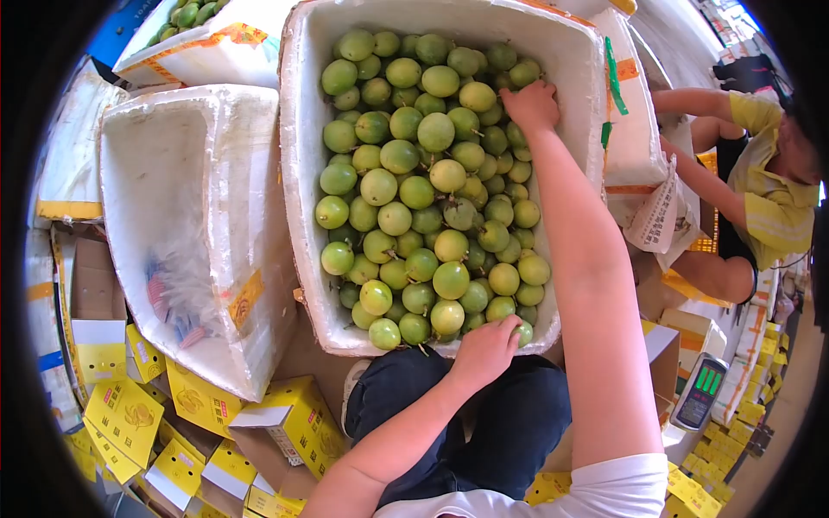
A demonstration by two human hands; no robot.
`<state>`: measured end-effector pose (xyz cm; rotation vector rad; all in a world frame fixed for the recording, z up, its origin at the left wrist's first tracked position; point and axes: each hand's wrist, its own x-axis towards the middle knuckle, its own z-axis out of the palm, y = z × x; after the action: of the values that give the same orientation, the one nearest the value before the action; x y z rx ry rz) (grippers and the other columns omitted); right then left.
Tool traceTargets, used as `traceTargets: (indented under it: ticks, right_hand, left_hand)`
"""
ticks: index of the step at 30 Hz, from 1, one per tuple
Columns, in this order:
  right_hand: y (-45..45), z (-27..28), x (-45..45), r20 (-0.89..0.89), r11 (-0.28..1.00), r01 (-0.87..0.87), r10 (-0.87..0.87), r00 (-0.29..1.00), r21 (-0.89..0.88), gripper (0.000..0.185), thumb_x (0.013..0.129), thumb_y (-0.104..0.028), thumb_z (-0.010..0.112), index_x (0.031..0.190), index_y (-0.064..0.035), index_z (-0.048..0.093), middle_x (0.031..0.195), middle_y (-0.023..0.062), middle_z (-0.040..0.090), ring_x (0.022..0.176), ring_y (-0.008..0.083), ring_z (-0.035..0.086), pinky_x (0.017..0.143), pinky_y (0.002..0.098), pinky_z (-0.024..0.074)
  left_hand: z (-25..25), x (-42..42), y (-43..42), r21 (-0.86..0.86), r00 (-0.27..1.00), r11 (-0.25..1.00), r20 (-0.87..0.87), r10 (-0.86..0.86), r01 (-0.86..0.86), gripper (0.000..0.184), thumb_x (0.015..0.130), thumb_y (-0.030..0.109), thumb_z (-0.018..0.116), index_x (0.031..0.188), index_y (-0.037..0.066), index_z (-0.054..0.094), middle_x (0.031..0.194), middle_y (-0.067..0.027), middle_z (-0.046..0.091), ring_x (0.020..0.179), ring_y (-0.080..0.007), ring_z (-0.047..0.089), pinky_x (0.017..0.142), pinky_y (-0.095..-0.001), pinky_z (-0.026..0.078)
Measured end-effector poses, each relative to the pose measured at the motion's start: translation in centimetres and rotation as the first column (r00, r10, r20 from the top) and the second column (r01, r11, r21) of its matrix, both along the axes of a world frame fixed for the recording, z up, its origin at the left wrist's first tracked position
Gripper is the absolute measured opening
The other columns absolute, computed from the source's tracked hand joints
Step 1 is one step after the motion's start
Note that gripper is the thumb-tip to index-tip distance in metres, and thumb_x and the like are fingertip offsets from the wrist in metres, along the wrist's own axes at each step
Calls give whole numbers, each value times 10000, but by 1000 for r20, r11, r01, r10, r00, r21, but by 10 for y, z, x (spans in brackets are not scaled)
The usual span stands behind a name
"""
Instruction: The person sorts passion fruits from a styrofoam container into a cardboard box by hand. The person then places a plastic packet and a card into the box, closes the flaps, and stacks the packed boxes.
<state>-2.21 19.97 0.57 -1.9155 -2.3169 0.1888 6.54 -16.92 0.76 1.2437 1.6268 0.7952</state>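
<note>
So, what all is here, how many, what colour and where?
large box: 1, white, centre
round fruits: too many to count, green, inside it
side box: 1, white, left of the large box
plastic film: some, mostly clear, inside the side box
corner box: 1, white, upper left, holding green fruit
other boxes: several, white, both sides
cartons: many, yellow and white, lower left and right
display: 1, grey with green digits, lower right
other person: 1, yellow top, far right
printed sheet: 1, whitish, beside the other person
trousers: 1 pair, dark, below the large box
top: 1, white, bottom edge
left grip: 1, bare, touching a fruit at the large box's near edge
right grip: 1, bare, among the fruits, far right corner
</note>
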Motion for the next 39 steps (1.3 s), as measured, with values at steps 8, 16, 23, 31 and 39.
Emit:
traceTargets:
  ticks: [8, 16, 23, 31, 39]
  right_hand:
    - [20, 7, 9, 105, 995, -62, 70, 992, -73, 852, 772, -601, 499, 1332, 31, 392, 1371, 260, 408, 1228, 386, 475, 1005, 455, 400]
    - [26, 39, -6, 53, 866, -106, 151, 987, -489, 683, 802, -469, 446, 1287, 7, 513, 1334, 278, 450, 1195, 404, 491, 982, 418, 416]
    - [7, -29, 19, -224, 997, -81, 82, 971, 17, 769, 758, -387, 610, 1351, -6, 305, 1251, 271, 516, 1137, 450, 504, 968, 484, 414]
    - [-45, 4, 87, -884, 590, -702, -452, 121, -398, 493, 929, -387, 540, 1281, -45, 494, 1154, 148, 604, 820, 157, 583, 810, 318, 476]
    - [-211, 94, 191, -481, 294, -955, -833, -272, 32, 523, 964, -542, 352, 1230, -118, 505, 619, -8, 473, 406, 43, 338, 553, 262, 404]
  left_hand:
    - [-1, 3, -5, -27, 1000, 1000, -1, -1, 1, 223, 904, 208, 514, 1077, 69, 537, 917, -161, 646, 855, -357, 619, 720, -459, 490]
    - [-7, 4, -5, 13, 1000, 1000, -3, 0, 0, 212, 914, 209, 503, 1067, 62, 512, 856, -161, 639, 807, -358, 618, 681, -459, 488]
    - [-9, 5, -4, 49, 999, 998, -12, 48, -48, 207, 907, 221, 515, 1043, 67, 534, 857, -168, 639, 798, -362, 619, 669, -466, 488]
    - [-16, 4, 2, 29, 997, 998, -54, 58, -56, 188, 883, 226, 539, 1010, 99, 595, 828, -183, 655, 771, -383, 629, 681, -490, 494]
    - [-23, 10, -1, 140, 984, 989, -166, 66, -43, 162, 873, 226, 551, 972, 128, 635, 775, -191, 650, 750, -389, 630, 684, -498, 497]
